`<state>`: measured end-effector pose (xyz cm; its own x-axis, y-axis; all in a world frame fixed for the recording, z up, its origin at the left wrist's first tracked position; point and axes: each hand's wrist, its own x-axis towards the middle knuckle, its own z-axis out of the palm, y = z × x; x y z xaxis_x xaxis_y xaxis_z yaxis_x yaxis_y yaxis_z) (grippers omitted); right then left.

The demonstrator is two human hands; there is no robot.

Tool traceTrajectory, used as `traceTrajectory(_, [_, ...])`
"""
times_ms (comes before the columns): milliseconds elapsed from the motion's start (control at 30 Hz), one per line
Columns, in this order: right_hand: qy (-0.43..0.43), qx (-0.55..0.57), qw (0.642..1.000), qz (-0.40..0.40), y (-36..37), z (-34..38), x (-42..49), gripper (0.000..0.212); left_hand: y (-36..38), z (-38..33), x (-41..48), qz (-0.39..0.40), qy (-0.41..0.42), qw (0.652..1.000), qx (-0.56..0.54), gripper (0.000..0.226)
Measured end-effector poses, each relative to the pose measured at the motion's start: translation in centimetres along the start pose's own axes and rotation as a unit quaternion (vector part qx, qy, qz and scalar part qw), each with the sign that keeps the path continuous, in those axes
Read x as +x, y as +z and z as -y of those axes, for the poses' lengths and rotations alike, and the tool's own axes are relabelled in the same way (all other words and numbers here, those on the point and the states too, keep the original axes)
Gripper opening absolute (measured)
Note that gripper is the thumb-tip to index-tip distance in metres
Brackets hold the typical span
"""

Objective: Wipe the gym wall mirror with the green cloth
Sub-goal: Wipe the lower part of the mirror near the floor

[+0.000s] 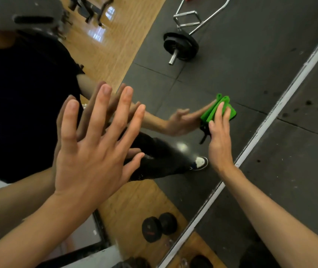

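Cloth (231,112) looks soft and light, best pressed flat; right hand (219,140) pins it to the mirror (231,64) with straight fingers, left hand (92,151) splayed, holding nothing.

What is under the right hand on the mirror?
The green cloth, which the right hand presses flat against the mirror. Its edge shows beyond the fingertips; the part beneath the fingers is covered.

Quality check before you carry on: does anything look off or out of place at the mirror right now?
One thing: the bare left hand lies spread flat on the mirror, likely leaving prints, while the right hand presses the green cloth. Nothing looks broken or spilled.
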<state>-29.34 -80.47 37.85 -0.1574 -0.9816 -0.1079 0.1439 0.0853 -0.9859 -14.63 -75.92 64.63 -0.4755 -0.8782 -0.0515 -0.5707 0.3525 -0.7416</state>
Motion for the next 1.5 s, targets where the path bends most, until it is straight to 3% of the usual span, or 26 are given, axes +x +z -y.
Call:
traceTrajectory(133, [0.016, -0.017, 0.998, 0.051, 0.7, -0.5, -3.0, 0.072, 0.5, 0.4, -0.6, 0.003, 0.012, 0.998, 0.058, 0.082])
traceTrajectory(267, [-0.025, -0.034, 0.994, 0.101, 2.8, -0.8, -7.3, 0.072, 0.5, 0.0, -0.4, -0.025, 0.033, 0.995, 0.094, 0.08])
traceTrajectory(467, [-0.191, -0.113, 0.975, -0.031, 0.8, 9.7, 6.0, 0.088, 0.1, -0.1, -0.5, -0.028, 0.037, 0.977, 0.208, 0.085])
traceTrajectory(567, [-0.257, -0.108, 0.957, -0.073, 1.8, 13.0, 6.9, 0.096, 0.0, -0.1, -0.6, -0.03, 0.037, 0.974, 0.222, 0.086])
traceTrajectory(633, [-0.307, -0.133, 0.942, -0.041, 3.2, 11.3, 3.3, 0.086, -0.2, -0.2, -0.5, -0.027, 0.03, 0.976, 0.212, 0.086])
traceTrajectory(733, [-0.348, -0.166, 0.92, 0.072, 3.7, 5.8, -3.3, 0.071, -0.7, -0.4, -0.3, -0.025, 0.027, 0.977, 0.21, 0.091])
traceTrajectory(833, [-0.378, -0.212, 0.898, 0.08, 1.4, 4.1, -1.1, 0.067, -0.7, -0.4, -0.3, -0.027, 0.027, 0.973, 0.227, 0.091])
traceTrajectory(1000, [-0.297, -0.159, 0.94, -0.062, 0.1, 13.6, 8.9, 0.071, 0.1, 0.4, 0.0, -0.037, 0.025, 0.976, 0.215, 0.084])
traceTrajectory(1100, [-0.331, -0.143, 0.929, -0.078, 1.3, 14.4, 8.5, 0.075, 0.0, 0.2, -0.2, -0.026, 0.031, 0.973, 0.228, 0.084])
traceTrajectory(1200, [-0.379, -0.162, 0.911, -0.024, 3.2, 9.1, 2.9, 0.071, -0.3, -0.1, -0.3, -0.032, 0.026, 0.973, 0.228, 0.085])
traceTrajectory(1333, [-0.305, -0.176, 0.93, 0.105, 3.8, 0.6, -6.4, 0.067, -0.3, 0.0, -0.1, -0.042, 0.029, 0.977, 0.209, 0.088])
traceTrajectory(1433, [-0.324, -0.2, 0.918, 0.109, 1.8, -2.1, -3.7, 0.066, -0.3, -0.4, -0.1, -0.04, 0.025, 0.976, 0.213, 0.092])
traceTrajectory(1500, [-0.296, -0.19, 0.934, 0.055, 0.3, -1.2, 1.9, 0.068, -0.2, -0.3, -0.2, -0.039, 0.027, 0.974, 0.22, 0.09])
